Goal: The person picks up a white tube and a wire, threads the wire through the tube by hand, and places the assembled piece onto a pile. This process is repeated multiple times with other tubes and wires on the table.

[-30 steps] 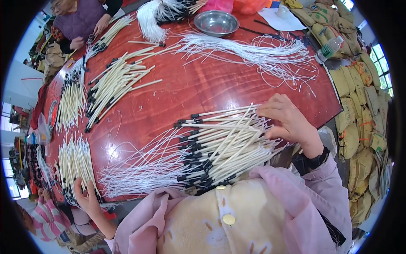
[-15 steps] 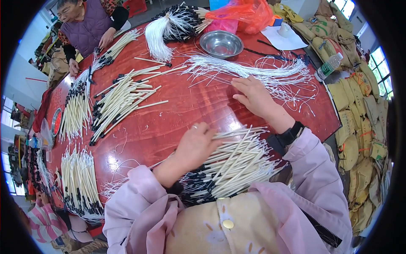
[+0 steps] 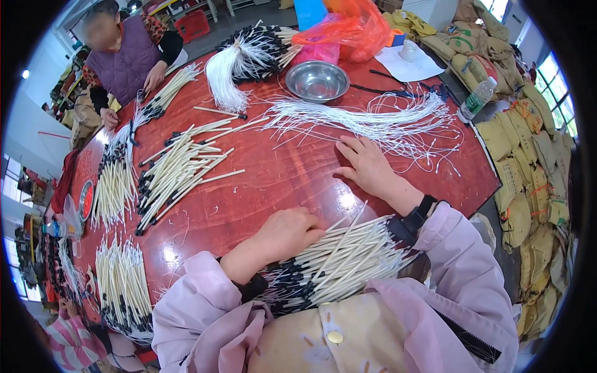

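In front of my body lies a pile of thin cream sticks [image 3: 351,252] with black ends, several crossing on top. My left hand [image 3: 283,235] is at the pile's upper left edge, fingers curled; what they hold, if anything, is hidden. My right hand [image 3: 368,168] hovers over or rests on the table above the pile, fingers spread and holding nothing. Just beyond its fingertips lies a long loose bundle of white cords [image 3: 373,121]. A black band is on my right wrist.
Stick bundles [image 3: 180,171] lie at the left on the red table [image 3: 267,168]. A metal bowl [image 3: 317,81], a tied bundle of white cords [image 3: 230,68] and a red plastic bag [image 3: 354,34] stand at the back. A bottle [image 3: 477,99] stands right; another person [image 3: 124,53] works far left.
My left hand has come down toward me, its fingers now curled at the pile's edge. My right hand has shifted slightly nearer, its fingers more spread. The view has tilted a little.
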Action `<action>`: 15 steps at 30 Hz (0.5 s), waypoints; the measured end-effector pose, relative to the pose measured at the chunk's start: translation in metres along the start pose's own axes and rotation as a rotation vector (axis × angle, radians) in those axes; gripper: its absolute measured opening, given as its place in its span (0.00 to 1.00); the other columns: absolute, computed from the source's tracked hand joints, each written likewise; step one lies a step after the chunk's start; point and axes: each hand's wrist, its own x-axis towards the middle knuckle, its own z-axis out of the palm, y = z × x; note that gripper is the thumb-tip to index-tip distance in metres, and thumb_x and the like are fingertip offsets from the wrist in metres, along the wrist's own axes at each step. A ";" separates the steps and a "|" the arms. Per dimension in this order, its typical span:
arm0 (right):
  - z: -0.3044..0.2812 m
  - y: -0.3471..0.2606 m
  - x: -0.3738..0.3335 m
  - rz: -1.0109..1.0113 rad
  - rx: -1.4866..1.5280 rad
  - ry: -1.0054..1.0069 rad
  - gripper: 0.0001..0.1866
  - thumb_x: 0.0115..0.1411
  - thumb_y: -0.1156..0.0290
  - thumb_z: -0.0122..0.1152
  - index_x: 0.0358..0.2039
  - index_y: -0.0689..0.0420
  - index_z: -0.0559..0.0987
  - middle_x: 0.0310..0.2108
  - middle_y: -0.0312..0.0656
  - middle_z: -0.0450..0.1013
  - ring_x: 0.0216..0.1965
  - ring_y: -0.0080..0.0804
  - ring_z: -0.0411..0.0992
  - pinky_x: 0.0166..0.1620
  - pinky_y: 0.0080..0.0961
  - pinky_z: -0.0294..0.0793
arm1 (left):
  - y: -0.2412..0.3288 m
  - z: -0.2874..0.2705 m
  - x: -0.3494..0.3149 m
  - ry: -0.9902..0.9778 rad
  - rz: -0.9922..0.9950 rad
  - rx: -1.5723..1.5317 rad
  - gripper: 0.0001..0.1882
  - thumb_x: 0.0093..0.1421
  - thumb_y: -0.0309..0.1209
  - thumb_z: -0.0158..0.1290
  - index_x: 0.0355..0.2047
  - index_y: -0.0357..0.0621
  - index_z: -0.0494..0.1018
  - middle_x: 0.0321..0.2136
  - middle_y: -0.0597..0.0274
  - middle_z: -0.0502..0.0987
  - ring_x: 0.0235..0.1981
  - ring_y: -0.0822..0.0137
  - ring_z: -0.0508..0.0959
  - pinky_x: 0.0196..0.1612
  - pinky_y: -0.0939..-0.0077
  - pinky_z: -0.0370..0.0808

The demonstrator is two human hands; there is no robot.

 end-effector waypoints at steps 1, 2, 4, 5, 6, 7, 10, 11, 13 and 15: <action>-0.001 0.004 0.000 0.006 -0.005 0.004 0.29 0.58 0.56 0.68 0.54 0.63 0.78 0.63 0.45 0.68 0.56 0.45 0.67 0.60 0.41 0.68 | 0.000 0.000 0.002 -0.025 0.000 -0.005 0.15 0.65 0.40 0.54 0.35 0.41 0.82 0.34 0.48 0.80 0.38 0.48 0.80 0.43 0.56 0.77; -0.002 0.006 0.004 0.017 -0.024 0.019 0.29 0.58 0.56 0.68 0.54 0.63 0.78 0.63 0.45 0.67 0.56 0.45 0.67 0.60 0.41 0.68 | 0.000 0.000 0.003 -0.026 0.000 -0.002 0.15 0.65 0.40 0.54 0.35 0.41 0.82 0.34 0.48 0.80 0.38 0.48 0.80 0.43 0.56 0.77; -0.003 0.007 0.010 0.037 -0.060 0.045 0.29 0.58 0.55 0.68 0.54 0.63 0.78 0.64 0.45 0.66 0.56 0.45 0.67 0.60 0.41 0.68 | 0.000 0.002 0.006 -0.048 0.036 -0.030 0.14 0.64 0.39 0.55 0.35 0.41 0.82 0.34 0.48 0.80 0.38 0.47 0.80 0.42 0.55 0.77; -0.002 0.005 0.009 0.037 -0.057 0.045 0.29 0.58 0.55 0.68 0.54 0.63 0.78 0.64 0.45 0.66 0.56 0.45 0.67 0.60 0.41 0.68 | 0.000 0.003 0.008 -0.059 0.053 -0.045 0.13 0.64 0.39 0.55 0.34 0.41 0.82 0.34 0.48 0.80 0.38 0.47 0.80 0.42 0.54 0.76; -0.003 0.002 0.008 0.053 -0.076 0.003 0.30 0.58 0.55 0.68 0.54 0.63 0.78 0.64 0.45 0.66 0.56 0.45 0.67 0.60 0.41 0.68 | -0.002 0.003 0.010 -0.060 0.050 -0.046 0.13 0.64 0.39 0.55 0.34 0.41 0.82 0.34 0.48 0.80 0.38 0.47 0.80 0.42 0.54 0.76; -0.005 -0.003 0.011 0.060 -0.093 -0.036 0.30 0.58 0.55 0.68 0.55 0.63 0.78 0.65 0.45 0.66 0.56 0.46 0.67 0.60 0.41 0.68 | -0.007 0.000 0.014 -0.037 0.027 -0.038 0.13 0.63 0.38 0.55 0.35 0.41 0.81 0.34 0.48 0.79 0.37 0.47 0.80 0.42 0.54 0.76; -0.008 -0.017 0.007 0.019 -0.084 -0.084 0.30 0.57 0.56 0.68 0.55 0.62 0.78 0.65 0.45 0.66 0.56 0.46 0.67 0.60 0.41 0.68 | -0.024 -0.008 0.027 0.017 -0.028 -0.019 0.13 0.62 0.38 0.56 0.35 0.40 0.81 0.33 0.47 0.79 0.37 0.46 0.79 0.42 0.53 0.76; -0.009 -0.020 0.000 -0.019 -0.063 -0.094 0.30 0.56 0.56 0.68 0.54 0.62 0.78 0.65 0.45 0.66 0.56 0.46 0.67 0.60 0.41 0.68 | -0.031 -0.009 0.032 0.144 -0.046 0.060 0.12 0.61 0.36 0.57 0.37 0.41 0.80 0.34 0.48 0.78 0.38 0.46 0.79 0.42 0.53 0.76; -0.014 -0.020 -0.010 -0.071 -0.052 -0.104 0.30 0.56 0.56 0.68 0.54 0.62 0.79 0.65 0.46 0.66 0.56 0.46 0.67 0.60 0.41 0.68 | -0.046 -0.007 0.050 0.286 -0.066 0.139 0.11 0.61 0.35 0.58 0.40 0.41 0.79 0.36 0.50 0.78 0.39 0.47 0.79 0.42 0.53 0.76; -0.019 -0.019 -0.025 -0.077 0.002 -0.079 0.29 0.54 0.58 0.68 0.52 0.62 0.80 0.65 0.46 0.66 0.56 0.46 0.67 0.60 0.41 0.68 | -0.061 -0.002 0.065 0.490 0.022 0.337 0.14 0.59 0.32 0.59 0.45 0.45 0.76 0.41 0.52 0.75 0.43 0.49 0.79 0.43 0.54 0.77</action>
